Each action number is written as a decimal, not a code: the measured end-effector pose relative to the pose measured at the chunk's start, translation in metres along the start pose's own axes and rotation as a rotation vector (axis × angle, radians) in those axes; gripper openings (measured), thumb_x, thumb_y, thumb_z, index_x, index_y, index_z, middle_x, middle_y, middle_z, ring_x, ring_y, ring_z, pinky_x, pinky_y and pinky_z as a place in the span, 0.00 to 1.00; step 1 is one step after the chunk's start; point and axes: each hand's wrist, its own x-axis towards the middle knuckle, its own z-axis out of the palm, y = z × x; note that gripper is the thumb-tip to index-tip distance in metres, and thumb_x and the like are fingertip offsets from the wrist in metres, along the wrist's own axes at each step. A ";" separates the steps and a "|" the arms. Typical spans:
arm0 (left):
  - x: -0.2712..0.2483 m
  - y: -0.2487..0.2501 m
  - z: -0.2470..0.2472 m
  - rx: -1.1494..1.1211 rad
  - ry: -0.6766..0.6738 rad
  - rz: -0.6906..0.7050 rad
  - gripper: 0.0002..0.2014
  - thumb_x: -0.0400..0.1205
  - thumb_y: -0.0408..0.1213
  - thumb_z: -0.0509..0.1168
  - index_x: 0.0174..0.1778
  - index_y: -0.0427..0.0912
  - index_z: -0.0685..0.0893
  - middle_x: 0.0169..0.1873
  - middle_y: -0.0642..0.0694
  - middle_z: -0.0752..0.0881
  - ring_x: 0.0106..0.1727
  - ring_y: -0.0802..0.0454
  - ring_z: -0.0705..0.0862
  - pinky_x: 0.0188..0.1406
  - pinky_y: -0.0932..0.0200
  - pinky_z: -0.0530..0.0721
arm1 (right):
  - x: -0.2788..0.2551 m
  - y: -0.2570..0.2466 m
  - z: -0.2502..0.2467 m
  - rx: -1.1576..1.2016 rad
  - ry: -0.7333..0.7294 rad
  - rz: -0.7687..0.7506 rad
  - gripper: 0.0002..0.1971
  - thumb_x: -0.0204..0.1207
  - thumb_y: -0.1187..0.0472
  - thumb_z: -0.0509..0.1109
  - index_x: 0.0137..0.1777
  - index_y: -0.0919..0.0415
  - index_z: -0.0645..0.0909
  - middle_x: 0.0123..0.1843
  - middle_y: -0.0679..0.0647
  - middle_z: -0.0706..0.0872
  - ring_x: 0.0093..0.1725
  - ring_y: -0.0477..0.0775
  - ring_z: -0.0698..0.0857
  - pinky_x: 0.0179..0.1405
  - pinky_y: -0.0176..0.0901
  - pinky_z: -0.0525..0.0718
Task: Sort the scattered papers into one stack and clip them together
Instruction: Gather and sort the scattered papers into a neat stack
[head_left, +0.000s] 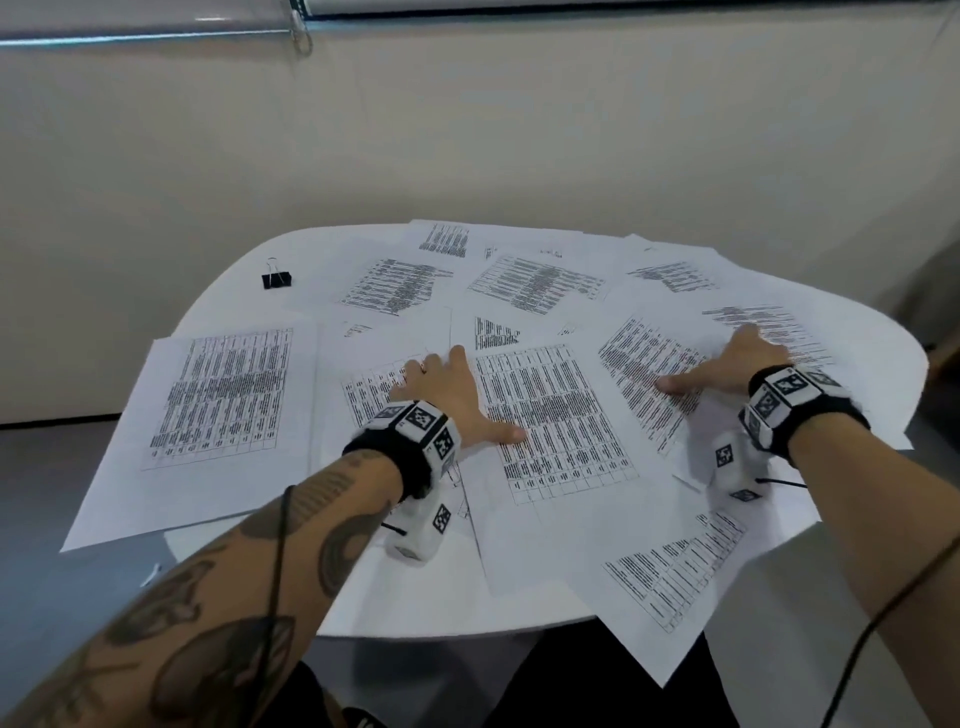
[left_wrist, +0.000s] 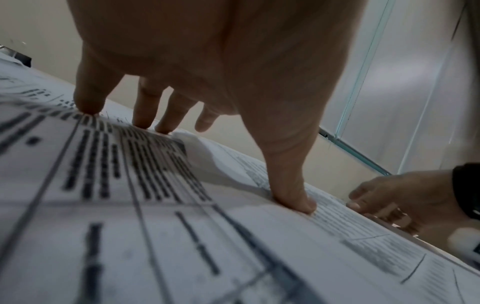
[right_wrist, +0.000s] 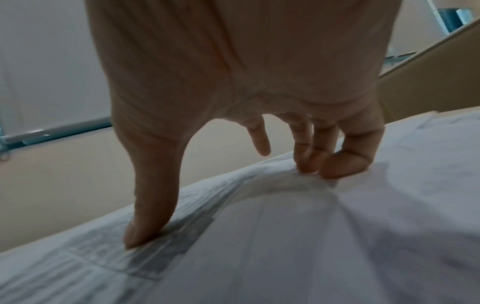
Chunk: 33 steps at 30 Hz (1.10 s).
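Several printed sheets (head_left: 550, 415) lie scattered and overlapping across a round white table (head_left: 228, 291). My left hand (head_left: 447, 395) lies spread on the sheets near the middle; its fingertips (left_wrist: 88, 107) and thumb (left_wrist: 296, 203) press down on paper (left_wrist: 130, 185). My right hand (head_left: 727, 364) presses on sheets at the right, thumb (right_wrist: 145, 232) stretched out to the left, three fingertips (right_wrist: 335, 166) bunching the paper (right_wrist: 285, 226) into a ridge. A black binder clip (head_left: 276, 279) stands alone at the table's far left. Neither hand grips anything.
One sheet (head_left: 208, 421) hangs over the left edge of the table, and another (head_left: 675, 582) over the near right edge. A beige wall (head_left: 467, 130) stands right behind the table. Grey floor (head_left: 47, 488) shows at the left.
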 end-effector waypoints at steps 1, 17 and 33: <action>0.000 0.001 -0.001 0.007 -0.001 -0.002 0.73 0.56 0.84 0.70 0.88 0.46 0.48 0.82 0.36 0.63 0.82 0.31 0.63 0.73 0.25 0.75 | 0.000 -0.004 0.002 0.020 -0.012 -0.033 0.84 0.39 0.29 0.88 0.90 0.63 0.47 0.89 0.66 0.61 0.88 0.72 0.60 0.84 0.67 0.67; 0.006 0.002 -0.008 -0.033 0.053 -0.043 0.72 0.59 0.79 0.75 0.88 0.47 0.43 0.77 0.29 0.65 0.78 0.29 0.66 0.69 0.29 0.79 | 0.064 0.042 -0.024 0.060 0.029 0.087 0.93 0.17 0.24 0.86 0.87 0.62 0.51 0.83 0.69 0.71 0.80 0.75 0.73 0.76 0.70 0.77; 0.005 0.026 -0.024 -0.478 0.020 -0.085 0.73 0.66 0.59 0.84 0.89 0.37 0.37 0.84 0.30 0.65 0.82 0.33 0.71 0.75 0.44 0.77 | 0.012 -0.025 0.007 0.495 -0.244 -0.378 0.36 0.43 0.53 0.92 0.56 0.57 0.89 0.49 0.55 0.96 0.52 0.65 0.94 0.62 0.66 0.90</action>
